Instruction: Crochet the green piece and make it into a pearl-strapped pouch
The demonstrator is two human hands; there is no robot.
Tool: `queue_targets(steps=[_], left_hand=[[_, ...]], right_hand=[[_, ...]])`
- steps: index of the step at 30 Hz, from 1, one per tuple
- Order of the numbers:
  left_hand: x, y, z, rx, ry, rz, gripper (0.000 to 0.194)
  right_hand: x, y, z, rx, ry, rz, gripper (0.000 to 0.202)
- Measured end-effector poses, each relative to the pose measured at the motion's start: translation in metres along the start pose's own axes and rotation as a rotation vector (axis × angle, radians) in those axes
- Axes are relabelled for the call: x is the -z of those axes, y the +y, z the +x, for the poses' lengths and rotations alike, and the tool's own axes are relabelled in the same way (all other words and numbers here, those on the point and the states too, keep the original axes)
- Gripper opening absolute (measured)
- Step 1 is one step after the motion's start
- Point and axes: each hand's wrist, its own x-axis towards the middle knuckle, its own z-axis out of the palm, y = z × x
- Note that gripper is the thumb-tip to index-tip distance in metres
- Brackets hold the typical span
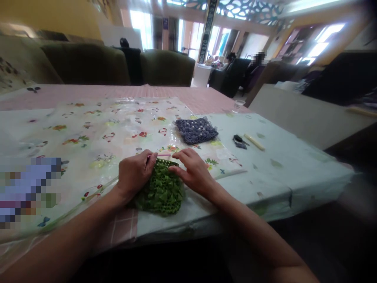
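A green crocheted piece (165,184) with a ruffled, leafy surface hangs over the near edge of the table. My left hand (135,171) is closed on its upper left corner, with the thumb pressed against the fingers. From that grip a thin pink crochet hook (163,155) points right, along the piece's top edge. My right hand (193,171) is beside the upper right corner, thumb and forefinger apart. Its forefinger tip is close to the hook's right end; whether they touch I cannot tell. The lower fingers of both hands are partly hidden.
A grey-blue crocheted piece with white beads (196,129) lies beyond my hands. Right of it are a small black item (239,140) and a cream stick (254,142). A clear cup (239,104) stands farther back. Chairs (167,67) line the table's far side; people sit in the background.
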Motion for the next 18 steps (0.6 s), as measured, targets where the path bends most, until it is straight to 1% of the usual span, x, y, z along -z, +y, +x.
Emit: queue_targets(steps=[1, 2, 3, 5, 7, 8, 10, 12, 14, 16, 18], left_hand=[[-0.003, 0.002, -0.001, -0.020, -0.035, 0.055, 0.043], [-0.007, 0.005, -0.002, -0.038, -0.074, 0.104, 0.045], [-0.010, 0.008, -0.003, -0.050, -0.124, 0.144, 0.046], [-0.015, 0.012, -0.005, -0.061, -0.237, 0.209, 0.045], [-0.018, 0.014, -0.006, -0.075, -0.330, 0.250, 0.042], [-0.020, 0.014, -0.006, -0.095, -0.346, 0.262, 0.042], [-0.021, 0.013, -0.007, -0.145, -0.316, 0.270, 0.041], [-0.021, 0.012, -0.008, -0.178, -0.273, 0.268, 0.040], [-0.021, 0.012, -0.009, -0.183, -0.276, 0.271, 0.040], [-0.020, 0.013, -0.010, -0.184, -0.309, 0.284, 0.040], [-0.020, 0.013, -0.009, -0.174, -0.354, 0.290, 0.039]], right_hand=[[-0.002, -0.006, -0.008, 0.015, 0.026, -0.114, 0.034], [-0.004, -0.013, -0.017, 0.054, 0.024, -0.205, 0.043], [-0.008, -0.021, -0.028, 0.118, -0.036, -0.265, 0.053], [-0.017, -0.036, -0.051, 0.235, -0.224, -0.313, 0.063], [-0.024, -0.045, -0.070, 0.198, -0.333, -0.356, 0.066], [-0.025, -0.048, -0.077, 0.172, -0.366, -0.363, 0.066], [-0.023, -0.049, -0.084, 0.142, -0.401, -0.331, 0.065], [-0.016, -0.047, -0.084, 0.133, -0.389, -0.235, 0.060], [-0.012, -0.043, -0.080, 0.071, -0.305, -0.178, 0.054], [-0.014, -0.041, -0.076, 0.001, -0.214, -0.231, 0.055], [-0.020, -0.039, -0.075, -0.027, -0.197, -0.337, 0.060]])
